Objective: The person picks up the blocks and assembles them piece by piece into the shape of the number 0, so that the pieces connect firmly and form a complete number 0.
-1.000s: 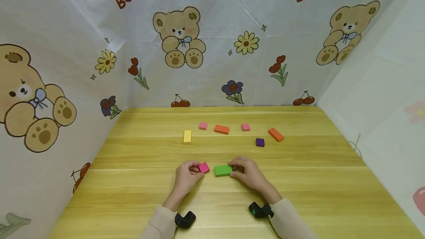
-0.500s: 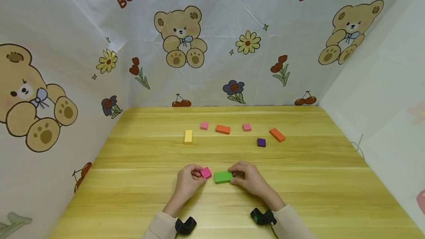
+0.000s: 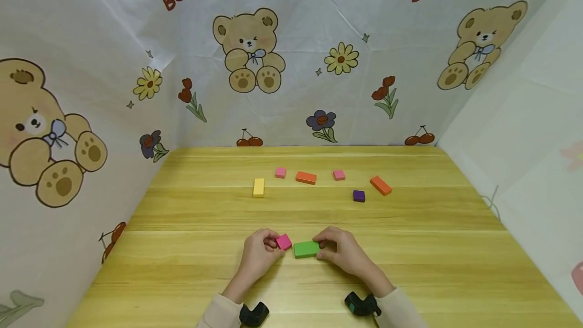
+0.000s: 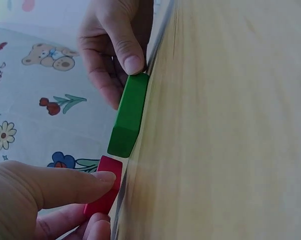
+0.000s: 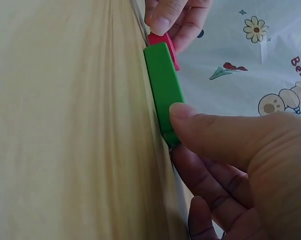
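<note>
My left hand [image 3: 258,252] pinches a small bright pink square block [image 3: 284,242] between thumb and fingers. To its right, my right hand [image 3: 342,250] grips the right end of a longer green rectangular block [image 3: 306,249]. In the head view a narrow gap separates the two blocks. The left wrist view has the pink block [image 4: 105,185] close to the near end of the green block [image 4: 129,116], with my thumb laid over the pink one. Seen from the right wrist, the green block [image 5: 163,87] partly hides the pink block [image 5: 160,42].
Farther back on the wooden table [image 3: 205,216] lie a yellow block [image 3: 258,188], two light pink blocks [image 3: 281,172], two orange blocks [image 3: 306,178] and a purple block [image 3: 359,196]. A bear-printed cloth [image 3: 291,105] stands behind the table and along its sides.
Both hands have moved toward the table's front edge with their blocks. The pink block has come closer to the green one. The blocks at the back have stayed in place.
</note>
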Motion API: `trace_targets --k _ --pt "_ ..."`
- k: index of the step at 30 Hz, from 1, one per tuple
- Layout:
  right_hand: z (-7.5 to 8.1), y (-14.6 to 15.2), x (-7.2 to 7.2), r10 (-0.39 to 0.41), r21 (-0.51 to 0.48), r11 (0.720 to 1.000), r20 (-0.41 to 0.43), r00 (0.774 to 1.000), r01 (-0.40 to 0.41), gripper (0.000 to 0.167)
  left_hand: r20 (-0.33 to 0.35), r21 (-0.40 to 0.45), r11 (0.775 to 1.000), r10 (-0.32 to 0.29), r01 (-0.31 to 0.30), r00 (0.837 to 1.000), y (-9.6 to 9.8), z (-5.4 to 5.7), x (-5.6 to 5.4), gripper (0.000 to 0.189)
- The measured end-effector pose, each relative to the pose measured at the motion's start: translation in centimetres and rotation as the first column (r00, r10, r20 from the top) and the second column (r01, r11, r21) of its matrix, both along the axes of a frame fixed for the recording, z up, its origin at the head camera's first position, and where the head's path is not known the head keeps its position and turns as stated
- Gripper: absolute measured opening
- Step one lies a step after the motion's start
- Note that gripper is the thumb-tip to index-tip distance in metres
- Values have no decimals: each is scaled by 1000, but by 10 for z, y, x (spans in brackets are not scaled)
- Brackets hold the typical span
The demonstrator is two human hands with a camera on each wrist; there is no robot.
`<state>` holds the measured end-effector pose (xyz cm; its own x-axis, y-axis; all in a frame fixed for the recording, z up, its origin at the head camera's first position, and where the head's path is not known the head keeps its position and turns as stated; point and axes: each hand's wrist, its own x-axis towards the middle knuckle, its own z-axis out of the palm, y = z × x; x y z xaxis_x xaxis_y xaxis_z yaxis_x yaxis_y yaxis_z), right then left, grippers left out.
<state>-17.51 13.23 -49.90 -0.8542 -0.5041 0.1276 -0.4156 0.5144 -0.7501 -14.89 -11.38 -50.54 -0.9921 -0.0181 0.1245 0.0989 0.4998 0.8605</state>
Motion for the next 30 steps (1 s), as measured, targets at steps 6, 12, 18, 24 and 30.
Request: trace_targets --k 6,12,18,24,30 --pt "-1 0 1 6 3 1000 2 1000 -6 26 -5 -21 1000 -2 2 1000 1 -1 1 29" --pt "-1 0 0 24 -4 1000 -19 1000 -24 26 -6 -24 1000 -10 10 1000 0 0 2 29" --pt "-1 0 -1 37 -1 999 -40 998 -37 25 6 -44 999 -12 12 1000 0 0 2 29" --pt "-1 0 -1 43 13 999 -25 999 -42 25 -2 -54 998 -17 17 1000 0 0 2 29" --pt "-1 0 -1 43 16 999 -18 999 -42 26 8 -73 997 -10 11 1000 2 0 1 27"
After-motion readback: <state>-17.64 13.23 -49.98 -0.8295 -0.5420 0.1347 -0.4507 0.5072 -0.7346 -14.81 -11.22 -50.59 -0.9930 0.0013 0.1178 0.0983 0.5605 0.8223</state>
